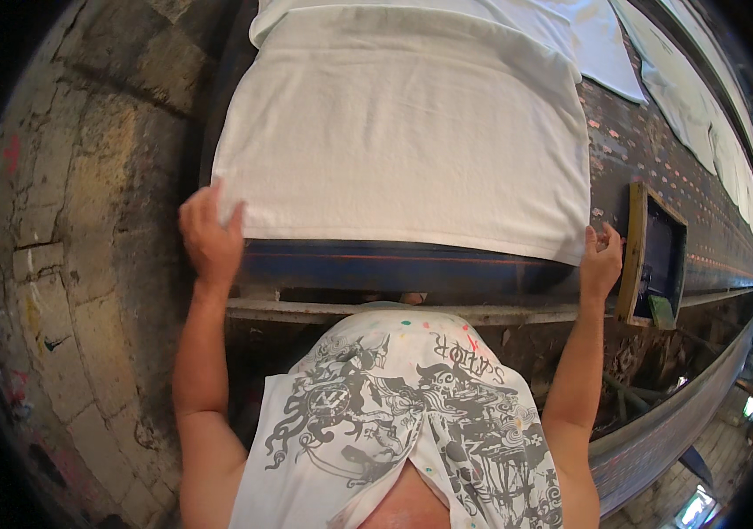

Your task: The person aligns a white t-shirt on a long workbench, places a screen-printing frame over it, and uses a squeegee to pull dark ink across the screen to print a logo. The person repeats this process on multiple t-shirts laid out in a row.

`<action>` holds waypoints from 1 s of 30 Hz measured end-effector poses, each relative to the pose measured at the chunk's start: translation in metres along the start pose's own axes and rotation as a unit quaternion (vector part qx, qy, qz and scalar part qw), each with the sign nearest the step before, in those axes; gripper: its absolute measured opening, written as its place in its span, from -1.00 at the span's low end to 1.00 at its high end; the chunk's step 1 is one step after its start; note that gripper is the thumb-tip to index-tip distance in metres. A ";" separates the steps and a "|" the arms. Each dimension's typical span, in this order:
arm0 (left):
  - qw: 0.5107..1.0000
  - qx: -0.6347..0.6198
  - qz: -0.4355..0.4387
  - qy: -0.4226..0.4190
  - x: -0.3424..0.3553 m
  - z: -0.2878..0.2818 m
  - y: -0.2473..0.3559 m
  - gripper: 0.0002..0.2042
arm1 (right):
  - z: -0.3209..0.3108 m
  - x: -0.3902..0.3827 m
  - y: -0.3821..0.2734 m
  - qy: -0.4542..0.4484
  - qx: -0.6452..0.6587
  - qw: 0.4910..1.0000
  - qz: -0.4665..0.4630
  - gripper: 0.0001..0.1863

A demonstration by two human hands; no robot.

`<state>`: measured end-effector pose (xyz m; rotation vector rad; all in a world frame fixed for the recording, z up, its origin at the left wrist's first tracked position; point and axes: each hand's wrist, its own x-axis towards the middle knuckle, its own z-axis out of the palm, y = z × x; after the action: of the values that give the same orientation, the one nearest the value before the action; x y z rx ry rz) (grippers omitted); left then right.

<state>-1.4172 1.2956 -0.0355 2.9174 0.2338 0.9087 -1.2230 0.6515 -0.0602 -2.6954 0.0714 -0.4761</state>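
A white cloth (401,132) lies on a long dark table (394,269), with its lower edge along the near side. My left hand (211,229) is at the cloth's lower left corner, fingers bent and spread, slightly blurred at the tips. My right hand (601,260) is beside the lower right corner, fingers curled loosely and apart. Whether either hand's fingertips touch the fabric is hard to tell. A small wooden screen frame (637,251) with a dark inside and a green piece (661,311) in it lies just right of my right hand.
More pale cloths (606,44) lie further up the table and along its right side (703,115). A ledge (306,309) runs along the near edge, above dark metal framework. A cracked, stained concrete floor (85,220) is on the left.
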 end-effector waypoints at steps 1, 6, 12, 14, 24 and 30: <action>0.996 -0.074 0.035 -0.045 -0.010 -0.004 0.011 -0.64 | -0.006 -0.006 -0.024 0.054 -0.051 0.990 -0.119 -0.71; 0.923 -0.218 0.266 -0.175 -0.014 0.002 0.065 -0.65 | 0.008 -0.048 -0.108 -0.102 0.107 0.908 -0.391 -0.76; 0.933 -0.172 0.279 -0.149 0.000 0.016 0.060 -0.76 | 0.023 -0.056 -0.142 -0.170 0.102 0.861 -0.468 -0.68; 0.939 -0.219 0.228 -0.138 0.003 0.024 0.054 -0.79 | 0.022 -0.055 -0.142 -0.170 0.100 0.862 -0.467 -0.65; 0.949 -0.193 0.215 -0.126 0.006 0.006 0.006 -0.91 | 0.002 -0.035 -0.098 -0.124 0.000 0.890 -0.438 -0.78; 0.970 -0.135 0.178 -0.096 0.046 -0.006 -0.026 -0.89 | -0.023 0.023 -0.078 -0.105 -0.012 0.918 -0.382 -0.84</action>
<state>-1.3866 1.3288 -0.0078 2.8040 -0.4053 0.6224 -1.2111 0.7119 -0.0018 -2.6902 -1.0684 -0.3847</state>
